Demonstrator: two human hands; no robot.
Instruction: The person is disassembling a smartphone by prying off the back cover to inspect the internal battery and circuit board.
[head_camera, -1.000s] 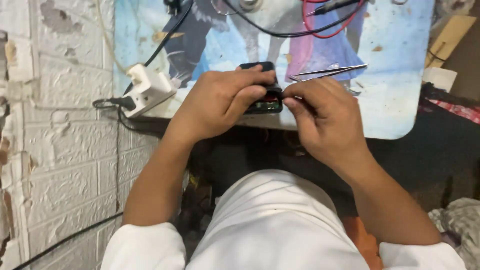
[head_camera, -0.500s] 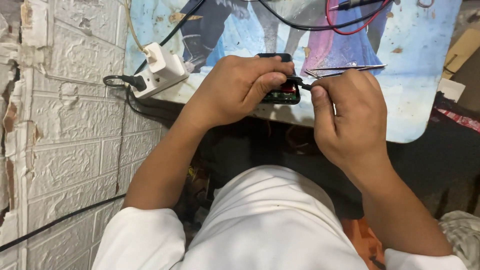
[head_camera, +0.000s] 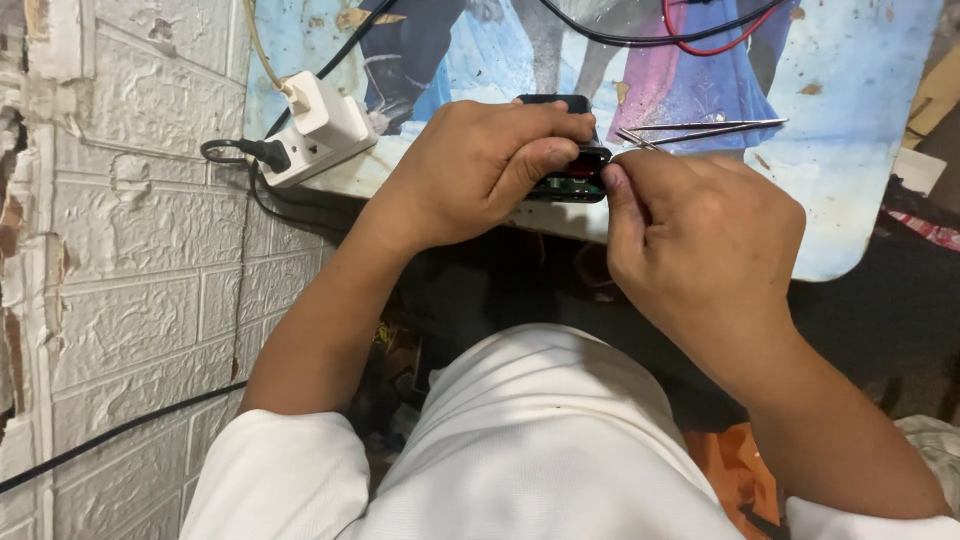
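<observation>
At upper centre, the left hand (head_camera: 480, 170) clasps a small black device (head_camera: 570, 170) over the bench (head_camera: 850, 120) edge. The right hand (head_camera: 700, 230) pinches its end, tweezers (head_camera: 700, 128) lying just behind.

— Do you see any packages, labels, signs or screens from where you look down?

— Little. Your left hand (head_camera: 470, 175) grips a small black boxy device (head_camera: 570, 170) at the near edge of the table; your thumb lies over its front face, where a dark panel with green and red glints shows. You cannot tell whether that is a screen.

— Anything else?

— At the far right edge you have a flat tan cardboard piece (head_camera: 935, 95), tilted and cut off by the frame, and just below it a white paper-like sheet (head_camera: 915, 170). Whether either is a package, you cannot tell.
</observation>
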